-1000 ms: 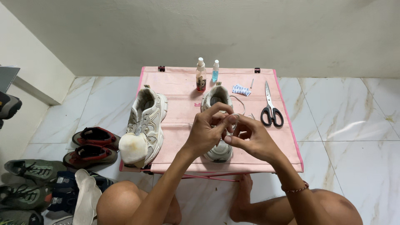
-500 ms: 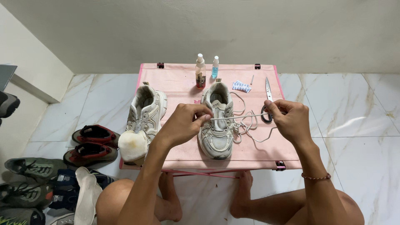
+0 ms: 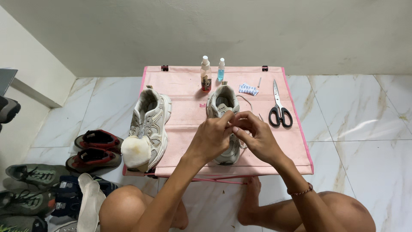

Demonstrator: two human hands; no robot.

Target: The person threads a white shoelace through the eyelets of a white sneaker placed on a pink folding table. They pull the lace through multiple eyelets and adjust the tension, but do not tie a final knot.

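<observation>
Pinching a thin white shoelace (image 3: 245, 101) between the fingertips, the left hand (image 3: 213, 136) and right hand (image 3: 256, 138) meet at frame centre over a worn grey-white mesh sneaker (image 3: 224, 122), apparently to work its lacing. The sneaker sits toe-toward-viewer on a low pink fabric-topped table (image 3: 184, 111). Both forearms rise from the bottom edge, wrists bent inward. A matching sneaker (image 3: 150, 124) lies left; black-handled scissors (image 3: 279, 107) lie upper right.

**A bare corner with a marble floor**

A plain, pale plaster wall (image 3: 257, 30) fills the top of the frame. White veined marble tiles (image 3: 356, 111) cover the floor, glossy under soft, even light. A low pink folding table (image 3: 184, 81) stands centre, against the wall.
</observation>
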